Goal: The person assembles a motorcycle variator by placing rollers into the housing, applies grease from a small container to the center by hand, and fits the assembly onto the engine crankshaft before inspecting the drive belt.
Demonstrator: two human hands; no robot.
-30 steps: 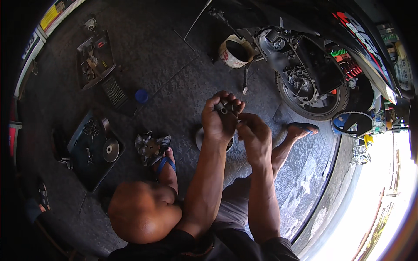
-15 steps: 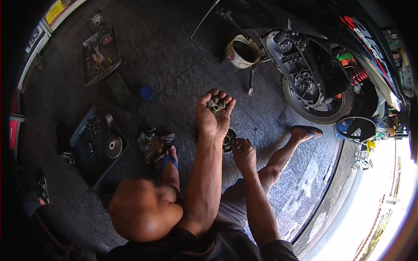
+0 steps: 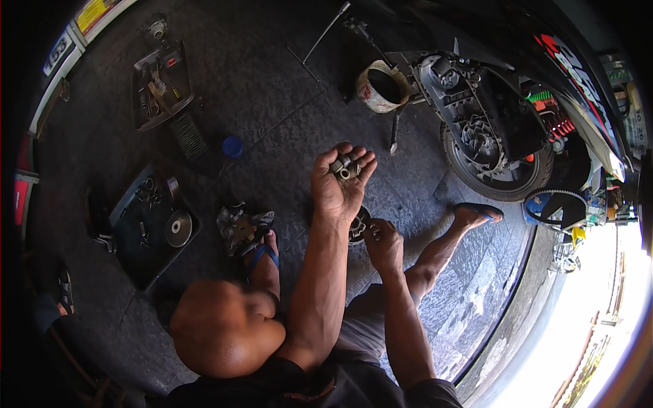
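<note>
L hand (image 3: pixel 338 194): palm up, part-spread, cupping sev. small metal cylinders (image 3: pixel 345 170), approx. view ctr. R hand (image 3: pixel 384 246): 5 o'clock of these, fingers bunched beside round metal part (image 3: pixel 357 227), partly hidden; pinching what, cannot tell. Status, judged: mid-job. Done: motorcycle casing (image 3: pixel 464 102), 2 o'clock of cylinders, opened. Outstanding: cylinders in palm, not yet placed.

Short grey cylinders (image 3: pixel 345 167), 1 hollow, in cupped left hand (image 3: pixel 338 190); round metal part (image 3: pixel 357 226) near right hand (image 3: pixel 384 246)
</note>
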